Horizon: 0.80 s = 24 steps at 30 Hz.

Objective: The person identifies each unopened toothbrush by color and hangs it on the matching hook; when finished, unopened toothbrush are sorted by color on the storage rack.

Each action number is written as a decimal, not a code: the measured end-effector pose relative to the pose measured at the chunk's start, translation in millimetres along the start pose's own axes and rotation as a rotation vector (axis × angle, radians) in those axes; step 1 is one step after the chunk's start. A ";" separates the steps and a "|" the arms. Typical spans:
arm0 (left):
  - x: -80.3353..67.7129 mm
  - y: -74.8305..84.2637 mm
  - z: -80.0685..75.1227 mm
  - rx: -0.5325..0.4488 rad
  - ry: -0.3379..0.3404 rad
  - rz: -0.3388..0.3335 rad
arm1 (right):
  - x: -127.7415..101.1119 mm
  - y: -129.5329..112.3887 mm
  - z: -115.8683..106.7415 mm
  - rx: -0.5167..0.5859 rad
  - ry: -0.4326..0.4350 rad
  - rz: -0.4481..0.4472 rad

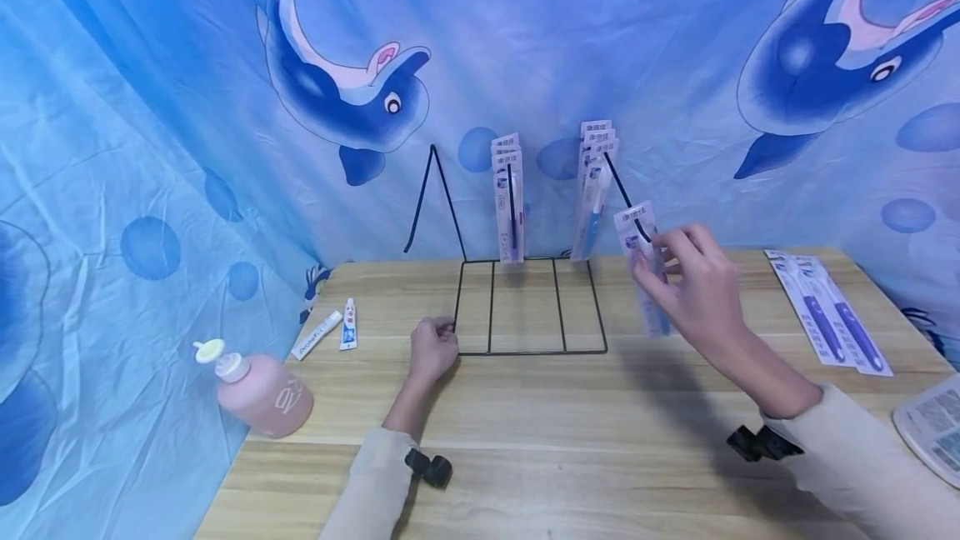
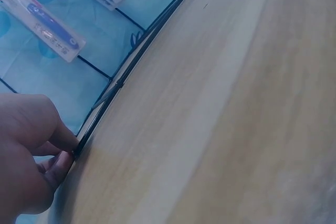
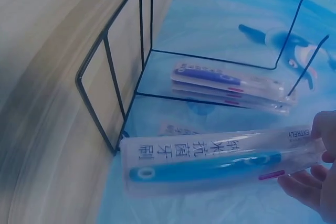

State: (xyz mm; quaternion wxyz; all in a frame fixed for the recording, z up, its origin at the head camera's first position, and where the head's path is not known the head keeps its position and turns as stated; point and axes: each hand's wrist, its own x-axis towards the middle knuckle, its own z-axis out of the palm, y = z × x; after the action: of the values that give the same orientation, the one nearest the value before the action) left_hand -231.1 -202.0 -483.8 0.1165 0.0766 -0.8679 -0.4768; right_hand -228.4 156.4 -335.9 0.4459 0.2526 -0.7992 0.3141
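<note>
Pinching a toothbrush pack (image 1: 643, 261) at a rack (image 1: 525, 307) hook — right hand (image 1: 693, 290); left hand (image 1: 432, 350) grips the base.

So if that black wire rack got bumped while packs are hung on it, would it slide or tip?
Probably it would shift easily: the wire rack is thin open wire, so likely light. The left hand grips its front corner, which suggests it needs steadying. Its flat base lies on the smooth wooden table, so sliding seems likelier than tipping, though the packs hanging on the hooks add weight up high.

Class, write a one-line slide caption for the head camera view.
Left hand steadies a black wire rack on a wooden table while the right hand holds a packaged toothbrush at a hook.
</note>
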 end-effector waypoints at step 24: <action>-0.9 -0.1 -1.3 -0.016 -0.018 -0.019 | 52.8 36.5 92.8 0.093 0.087 0.236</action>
State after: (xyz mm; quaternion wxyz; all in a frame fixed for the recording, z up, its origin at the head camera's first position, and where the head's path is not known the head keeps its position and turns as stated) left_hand -229.8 -202.9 -483.3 0.1049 0.0796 -0.8643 -0.4855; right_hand -329.9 107.0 -337.7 0.4277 0.1633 -0.7880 0.4117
